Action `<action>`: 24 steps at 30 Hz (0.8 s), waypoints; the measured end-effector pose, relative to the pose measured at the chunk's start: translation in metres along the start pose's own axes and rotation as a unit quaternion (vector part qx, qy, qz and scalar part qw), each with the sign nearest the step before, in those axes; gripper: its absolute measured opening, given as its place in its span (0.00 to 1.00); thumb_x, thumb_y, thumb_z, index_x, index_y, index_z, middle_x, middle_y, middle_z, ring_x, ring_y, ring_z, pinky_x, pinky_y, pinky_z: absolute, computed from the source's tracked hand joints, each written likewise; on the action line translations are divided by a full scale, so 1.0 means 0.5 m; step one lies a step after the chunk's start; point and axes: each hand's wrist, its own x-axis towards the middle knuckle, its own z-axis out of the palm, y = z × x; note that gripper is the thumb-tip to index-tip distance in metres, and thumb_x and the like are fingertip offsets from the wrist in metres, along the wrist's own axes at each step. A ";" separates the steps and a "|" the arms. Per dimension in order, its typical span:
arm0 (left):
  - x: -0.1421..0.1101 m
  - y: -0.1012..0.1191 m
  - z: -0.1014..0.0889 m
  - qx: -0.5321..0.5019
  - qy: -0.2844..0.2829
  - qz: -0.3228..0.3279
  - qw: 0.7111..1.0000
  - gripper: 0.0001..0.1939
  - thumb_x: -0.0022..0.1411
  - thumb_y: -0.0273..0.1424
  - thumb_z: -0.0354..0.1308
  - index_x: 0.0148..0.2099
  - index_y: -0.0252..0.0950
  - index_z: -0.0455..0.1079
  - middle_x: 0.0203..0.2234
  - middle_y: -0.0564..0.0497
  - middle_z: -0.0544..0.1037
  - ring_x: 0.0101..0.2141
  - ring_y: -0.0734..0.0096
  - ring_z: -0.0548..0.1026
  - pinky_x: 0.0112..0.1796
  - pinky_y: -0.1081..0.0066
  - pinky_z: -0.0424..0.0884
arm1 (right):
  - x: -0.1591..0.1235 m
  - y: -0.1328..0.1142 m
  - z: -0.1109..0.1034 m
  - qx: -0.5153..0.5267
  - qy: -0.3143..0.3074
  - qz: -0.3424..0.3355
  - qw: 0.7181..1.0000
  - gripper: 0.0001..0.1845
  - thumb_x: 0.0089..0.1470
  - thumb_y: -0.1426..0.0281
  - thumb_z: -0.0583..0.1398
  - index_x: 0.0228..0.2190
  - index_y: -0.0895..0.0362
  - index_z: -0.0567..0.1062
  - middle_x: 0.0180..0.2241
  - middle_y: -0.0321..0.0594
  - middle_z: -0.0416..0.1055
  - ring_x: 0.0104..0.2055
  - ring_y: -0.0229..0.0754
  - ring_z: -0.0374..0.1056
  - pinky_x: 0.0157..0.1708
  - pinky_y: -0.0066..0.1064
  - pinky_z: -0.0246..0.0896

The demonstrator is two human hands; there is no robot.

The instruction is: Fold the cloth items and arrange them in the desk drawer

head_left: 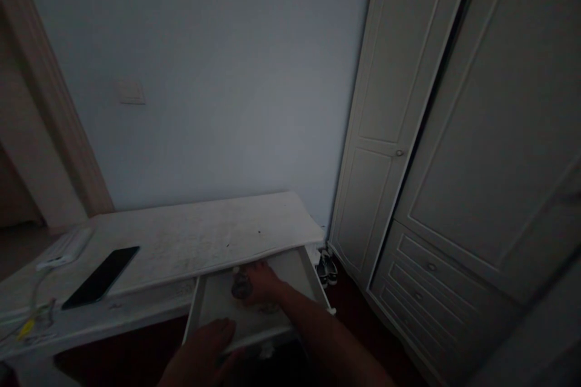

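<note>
A shallow white drawer (290, 269) is pulled out from under the white desk top (213, 227). My right hand (263, 283) reaches into it, with the fingers closed around a small dark, rounded object (241, 286) that has a pale tip. The dim light hides what kind of object it is. At the drawer's front left corner is my left hand (209, 338). Its fingers lie over the front panel and its thumb stays on the outside, gripping the panel.
A dark phone or tablet (102, 277) lies on the desk's left part, near a white box-like device (66, 248) with a cable. Dark shoes (327, 267) stand on the floor to the right of the desk. A white wardrobe (376, 205) borders the right side.
</note>
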 end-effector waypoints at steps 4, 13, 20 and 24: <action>0.010 0.009 -0.028 -0.011 -0.004 0.026 1.000 0.24 0.72 0.52 0.55 0.61 0.48 0.76 0.56 0.47 0.83 0.52 0.51 0.83 0.51 0.58 0.83 | 0.068 -0.086 0.055 0.010 -0.043 -0.038 0.998 0.53 0.48 0.57 0.73 0.69 0.53 0.59 0.69 0.59 0.60 0.68 0.70 0.59 0.61 0.61 0.61; 0.001 0.006 -0.016 -0.033 -0.025 0.001 0.999 0.24 0.70 0.52 0.58 0.63 0.52 0.74 0.56 0.50 0.83 0.53 0.51 0.83 0.53 0.57 0.82 | 0.019 -0.063 0.058 0.007 -0.173 -0.168 0.970 0.47 0.49 0.62 0.73 0.67 0.51 0.65 0.64 0.56 0.64 0.64 0.65 0.65 0.56 0.49 0.66; -0.006 0.001 -0.001 -0.029 0.034 0.016 0.999 0.21 0.70 0.52 0.58 0.59 0.52 0.76 0.52 0.51 0.85 0.49 0.55 0.84 0.49 0.62 0.83 | -0.088 0.075 -0.037 -0.036 -0.222 -0.121 0.967 0.56 0.37 0.63 0.77 0.66 0.45 0.67 0.66 0.52 0.63 0.62 0.66 0.66 0.54 0.50 0.67; -0.006 0.005 0.005 0.015 0.048 0.010 0.999 0.22 0.69 0.54 0.58 0.56 0.50 0.77 0.50 0.49 0.86 0.49 0.53 0.84 0.48 0.59 0.83 | -0.128 0.135 -0.087 -0.036 -0.160 0.014 0.986 0.62 0.29 0.63 0.79 0.67 0.47 0.67 0.65 0.57 0.65 0.62 0.73 0.66 0.55 0.59 0.66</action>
